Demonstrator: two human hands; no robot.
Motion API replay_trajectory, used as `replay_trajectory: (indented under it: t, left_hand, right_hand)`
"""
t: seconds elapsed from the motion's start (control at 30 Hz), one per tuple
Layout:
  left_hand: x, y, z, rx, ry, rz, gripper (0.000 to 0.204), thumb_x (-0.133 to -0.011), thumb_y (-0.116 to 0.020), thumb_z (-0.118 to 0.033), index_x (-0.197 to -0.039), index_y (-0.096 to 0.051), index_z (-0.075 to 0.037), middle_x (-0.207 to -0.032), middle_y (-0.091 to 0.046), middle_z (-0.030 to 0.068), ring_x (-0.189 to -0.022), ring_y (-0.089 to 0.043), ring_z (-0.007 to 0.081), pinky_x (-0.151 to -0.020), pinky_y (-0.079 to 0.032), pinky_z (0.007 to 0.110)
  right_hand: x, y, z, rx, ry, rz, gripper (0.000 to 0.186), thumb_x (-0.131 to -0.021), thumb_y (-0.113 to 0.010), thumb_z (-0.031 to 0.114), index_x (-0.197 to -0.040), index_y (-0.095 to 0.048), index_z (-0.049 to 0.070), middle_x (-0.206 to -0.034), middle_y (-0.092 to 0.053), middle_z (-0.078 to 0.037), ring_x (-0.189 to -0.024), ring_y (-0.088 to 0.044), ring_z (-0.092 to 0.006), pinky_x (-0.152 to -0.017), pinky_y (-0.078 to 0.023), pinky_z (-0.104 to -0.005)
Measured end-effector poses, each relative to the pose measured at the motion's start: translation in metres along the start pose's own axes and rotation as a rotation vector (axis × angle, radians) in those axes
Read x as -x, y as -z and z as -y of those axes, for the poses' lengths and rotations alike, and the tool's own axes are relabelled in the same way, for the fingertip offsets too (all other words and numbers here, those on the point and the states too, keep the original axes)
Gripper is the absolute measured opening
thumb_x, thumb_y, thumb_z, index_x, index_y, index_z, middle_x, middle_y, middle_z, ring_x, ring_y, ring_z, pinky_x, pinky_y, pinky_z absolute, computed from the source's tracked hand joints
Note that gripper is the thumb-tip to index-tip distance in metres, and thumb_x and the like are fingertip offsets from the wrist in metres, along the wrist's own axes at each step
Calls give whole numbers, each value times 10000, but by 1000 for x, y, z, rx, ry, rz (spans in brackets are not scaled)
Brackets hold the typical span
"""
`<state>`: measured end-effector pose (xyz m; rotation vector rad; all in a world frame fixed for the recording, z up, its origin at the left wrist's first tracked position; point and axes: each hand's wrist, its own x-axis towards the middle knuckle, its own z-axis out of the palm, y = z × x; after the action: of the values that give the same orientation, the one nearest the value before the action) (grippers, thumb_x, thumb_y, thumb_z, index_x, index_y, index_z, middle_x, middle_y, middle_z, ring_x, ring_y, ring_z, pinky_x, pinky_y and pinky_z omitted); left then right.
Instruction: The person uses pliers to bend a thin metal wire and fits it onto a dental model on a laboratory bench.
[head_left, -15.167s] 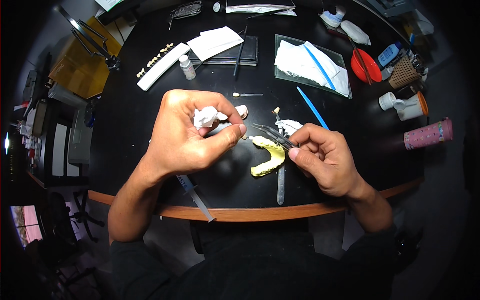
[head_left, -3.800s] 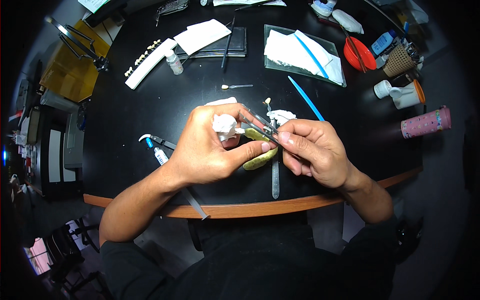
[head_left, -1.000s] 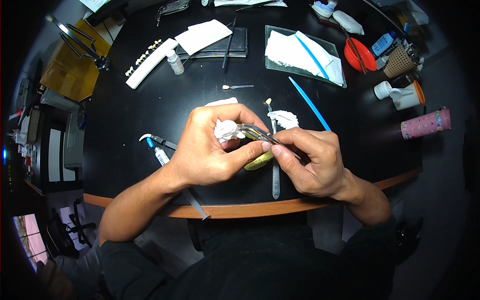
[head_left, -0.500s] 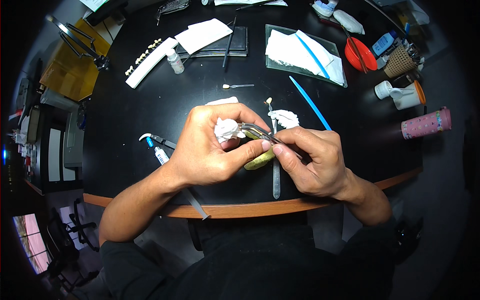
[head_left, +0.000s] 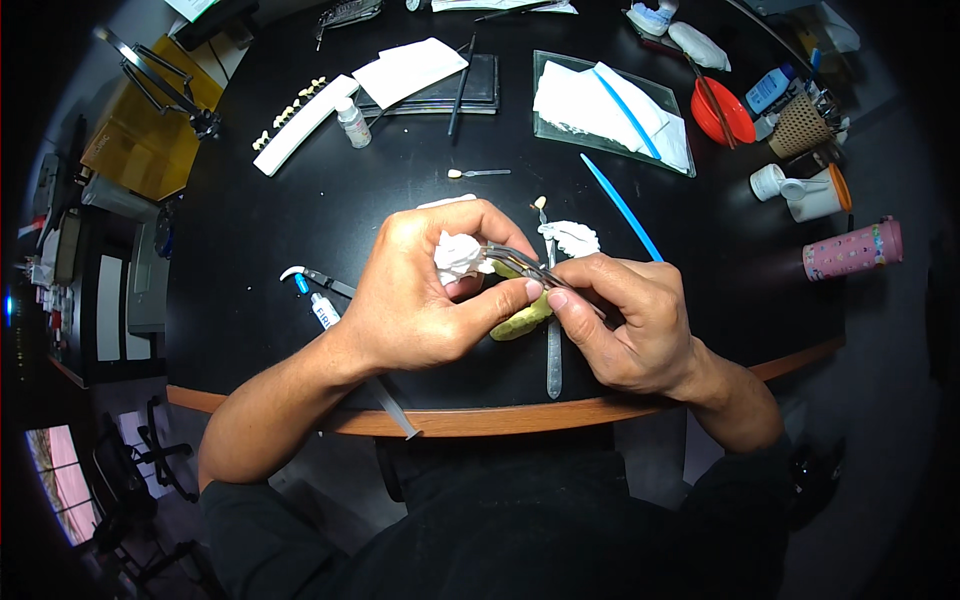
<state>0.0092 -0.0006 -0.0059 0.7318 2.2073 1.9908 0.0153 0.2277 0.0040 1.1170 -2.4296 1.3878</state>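
My right hand (head_left: 630, 320) pinches slim dark metal tweezers (head_left: 525, 265) between thumb and forefinger. Their curved arms reach left to a crumpled white piece, like tissue or plaster (head_left: 460, 258), inside the curl of my left hand (head_left: 430, 290). The left hand is closed around that piece, its thumb tip touching the tweezers; the exact contact at the tips is hidden. Beneath both hands, a yellow-green arch-shaped piece (head_left: 520, 322) is partly covered. Beside it lies a long flat grey handle (head_left: 554, 360). Farther off are a white tooth-arch-like piece (head_left: 572, 238) and a small tooth-coloured tab (head_left: 540, 203).
A syringe (head_left: 322, 310) and a curved-tip tool (head_left: 318, 280) lie left of my hands. Blue sticks (head_left: 620, 205), a glass slab (head_left: 545, 125) with white paper, a red bowl (head_left: 735, 120) and a pink bottle (head_left: 850, 248) stand right. A small bottle (head_left: 352, 125) and tooth-sample holder (head_left: 300, 130) are far left.
The hands stay nearly in place. The tweezers' arms look closer together, and the white piece has shifted slightly to the right.
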Motion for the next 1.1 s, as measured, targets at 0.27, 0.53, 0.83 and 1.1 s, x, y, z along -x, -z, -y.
replay_trajectory:
  t: [0.27, 0.53, 0.83, 1.1]
  left_hand:
    - [2, 5, -9, 4, 48, 25, 202, -891, -735, 6, -1083, -699, 54, -743, -630, -28, -553, -430, -28, -506, -296, 181]
    - [1, 3, -15, 60, 95, -17, 214, -909, -713, 5, -1112, -698, 68, -716, -631, -19, -566, -455, -24, -515, -305, 177]
    - [0, 3, -9, 49, 60, 16, 198, -900, -760, 2, -1082, -708, 64, -737, -639, -4, -593, -515, -11, -517, -335, 182]
    - [-2, 4, -13, -131, -13, 34, 214, -849, -827, -41, -1035, -737, 15, -578, -518, -58, -483, -375, -14, -476, -238, 221]
  right_hand:
    - [0, 0, -1, -14, 2, -11, 85, -929, -702, 41, -926, -703, -45, -686, -674, -112, -526, -628, -162, -468, -434, -298]
    - [-1, 2, 2, 1, -7, -18, 84, -924, -707, 44, -922, -705, -40, -686, -674, -107, -527, -624, -158, -472, -434, -300]
    - [0, 0, -2, -10, 24, -9, 77, -917, -706, 34, -920, -699, -43, -671, -656, -106, -511, -605, -157, -461, -420, -297]
    - [1, -5, -6, -56, 71, -49, 91, -899, -712, 5, -965, -724, -55, -700, -688, -120, -532, -636, -161, -468, -446, -290]
